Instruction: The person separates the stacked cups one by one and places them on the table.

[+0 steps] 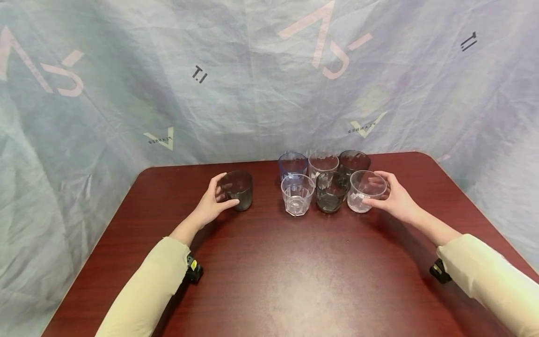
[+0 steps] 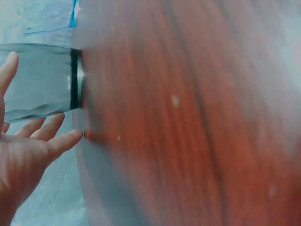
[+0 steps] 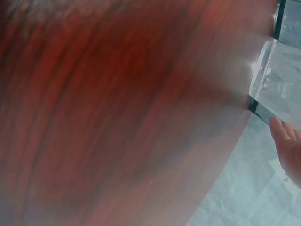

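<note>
Apart on the left, a dark grey glass [image 1: 242,192] stands upright, and my left hand [image 1: 212,200] holds its left side with thumb in front and fingers behind. In the left wrist view the ring and little fingers are spread beside the dark glass [image 2: 42,84]. My right hand [image 1: 397,199] holds a clear glass [image 1: 358,202] at the right end of the front row, thumb on its near side. The right wrist view shows this clear glass [image 3: 282,80] tilted slightly, with the fingers [image 3: 280,132] partly cut off by the frame.
Left of the held clear glass stand a dark glass [image 1: 330,199] and a faceted clear glass [image 1: 296,199]. Behind them are a blue glass [image 1: 292,164], a clear glass [image 1: 323,164] and a dark glass [image 1: 354,161]. The reddish-brown table [image 1: 286,271] meets a printed grey cloth [image 1: 252,107] at its back edge.
</note>
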`<state>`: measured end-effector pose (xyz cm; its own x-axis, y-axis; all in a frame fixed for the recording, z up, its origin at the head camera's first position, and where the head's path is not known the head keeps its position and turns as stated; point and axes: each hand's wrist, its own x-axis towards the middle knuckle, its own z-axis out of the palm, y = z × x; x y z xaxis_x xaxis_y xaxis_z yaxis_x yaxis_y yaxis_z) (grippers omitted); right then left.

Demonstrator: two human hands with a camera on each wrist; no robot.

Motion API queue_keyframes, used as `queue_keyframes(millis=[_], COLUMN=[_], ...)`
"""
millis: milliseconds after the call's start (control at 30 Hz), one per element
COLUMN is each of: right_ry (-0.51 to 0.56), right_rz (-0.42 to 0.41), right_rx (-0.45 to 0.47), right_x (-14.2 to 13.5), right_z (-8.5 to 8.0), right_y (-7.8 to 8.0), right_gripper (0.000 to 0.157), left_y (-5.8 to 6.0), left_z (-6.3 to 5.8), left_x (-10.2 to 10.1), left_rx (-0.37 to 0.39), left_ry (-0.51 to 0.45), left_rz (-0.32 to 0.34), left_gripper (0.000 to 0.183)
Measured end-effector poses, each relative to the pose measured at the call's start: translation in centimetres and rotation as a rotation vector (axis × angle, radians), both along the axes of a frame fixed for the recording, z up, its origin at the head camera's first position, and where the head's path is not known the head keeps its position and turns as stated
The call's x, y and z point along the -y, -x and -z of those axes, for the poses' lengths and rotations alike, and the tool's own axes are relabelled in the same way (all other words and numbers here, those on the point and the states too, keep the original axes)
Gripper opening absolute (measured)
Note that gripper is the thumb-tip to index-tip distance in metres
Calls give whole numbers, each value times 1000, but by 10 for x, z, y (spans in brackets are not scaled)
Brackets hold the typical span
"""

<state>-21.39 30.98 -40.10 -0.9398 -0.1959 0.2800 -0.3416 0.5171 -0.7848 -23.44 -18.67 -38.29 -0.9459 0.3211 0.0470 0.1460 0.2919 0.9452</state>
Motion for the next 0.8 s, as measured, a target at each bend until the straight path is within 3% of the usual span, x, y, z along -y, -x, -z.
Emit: queue_keyframes(millis=[133, 300, 400, 500, 667, 800], right_ry=[-14, -21, -6, -1, -1, 8], right_rz=[-1, 13, 6, 0, 2, 1], right_rx=[9, -9, -19, -21, -26, -27], right_x=[0, -2, 3, 4, 1, 0], right_z=[-1, 4, 2, 1, 3, 3], right_y=[1, 4, 2, 0, 1, 1], right_gripper=[82, 82, 81, 81, 81, 81], left_y=[3, 8, -4, -15, -28, -44], left_z=[5, 11, -5, -12, -4, -5], left_x=[2, 5, 4, 2, -10, -29], left_rx=[-18, -107, -129, -144, -201, -190], left_ry=[-49, -48, -37, -38, -53, -92], left_rz=[-17, -66, -79, -70, -32, 10], left_gripper=[84, 85, 84, 84, 84, 84])
